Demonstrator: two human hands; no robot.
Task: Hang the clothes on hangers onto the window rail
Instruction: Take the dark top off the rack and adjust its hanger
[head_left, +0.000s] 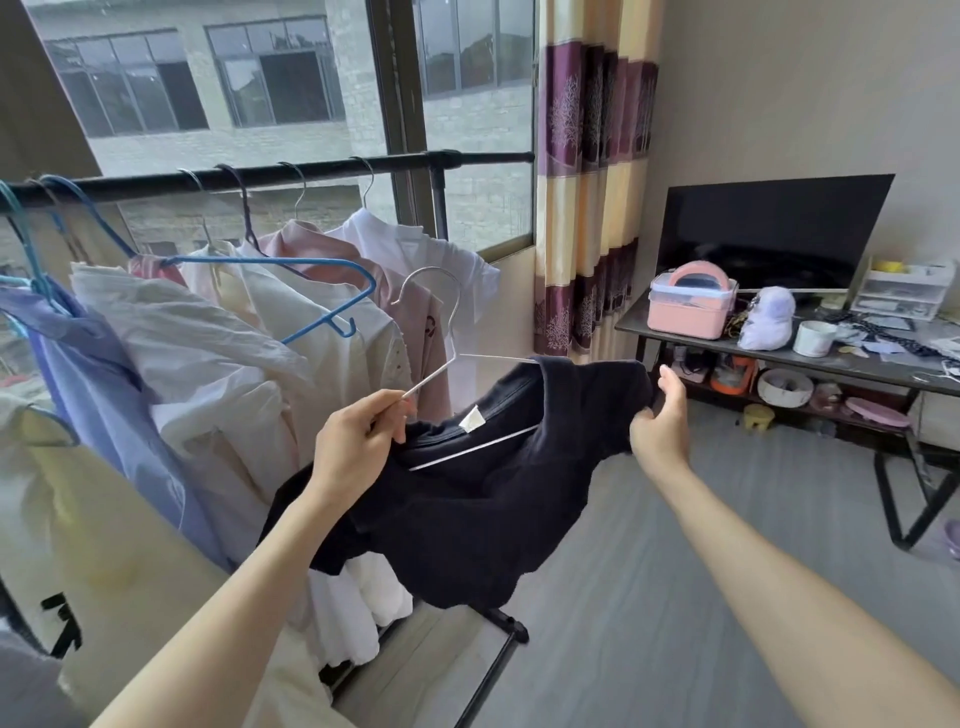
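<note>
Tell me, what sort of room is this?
Probably a living room in a home: a television stands on a cluttered low table, striped curtains frame the window, and shirts hang on a black clothes rail.

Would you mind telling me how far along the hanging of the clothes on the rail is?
Several garments, such as the white shirt and pink shirt, already hang on the black rail. In hand: the dark shirt sits partly on a silver hanger; the left hand pinches the hanger's arm and the right hand pulls the shoulder. Left: seat it and hook it on the rail.
</note>
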